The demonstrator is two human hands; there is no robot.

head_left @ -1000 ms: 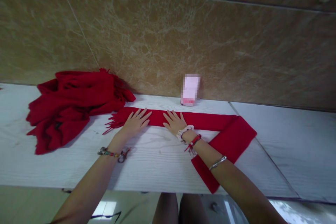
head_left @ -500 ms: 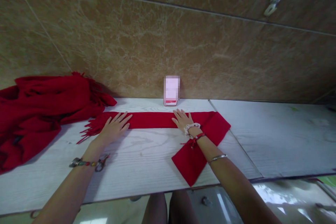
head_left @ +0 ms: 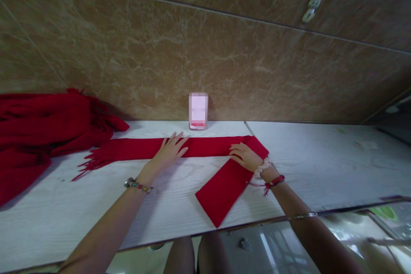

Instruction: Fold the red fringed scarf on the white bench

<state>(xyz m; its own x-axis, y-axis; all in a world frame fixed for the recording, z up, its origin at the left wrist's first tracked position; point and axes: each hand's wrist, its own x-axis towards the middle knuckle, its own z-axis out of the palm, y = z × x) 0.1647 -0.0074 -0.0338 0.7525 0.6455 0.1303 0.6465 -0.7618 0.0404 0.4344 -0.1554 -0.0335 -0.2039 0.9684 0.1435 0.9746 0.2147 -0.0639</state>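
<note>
A long red scarf [head_left: 205, 147] lies flat across the white wood-grain table, folded into a narrow strip. Its fringed end points left; at the right it turns over at a slanted fold, and its other end runs down and left toward the front edge. My left hand [head_left: 168, 150] rests palm down on the strip's middle, fingers spread. Over the scarf near the slanted fold lies my right hand [head_left: 245, 156], its fingers loosely stretched and slightly bent, gripping nothing that I can see.
Heaped at the left is another piece of red fringed cloth [head_left: 61, 124]. A phone [head_left: 198, 111] leans upright against the brown marbled wall [head_left: 128, 60] behind the table [head_left: 308, 167]. A white hook [head_left: 311, 8] is fixed on the wall. The table's front edge runs above my legs.
My left hand has slid right along the strip, from near the fringe to its middle. My right hand has moved right to the slanted fold. The view has shifted slightly right.
</note>
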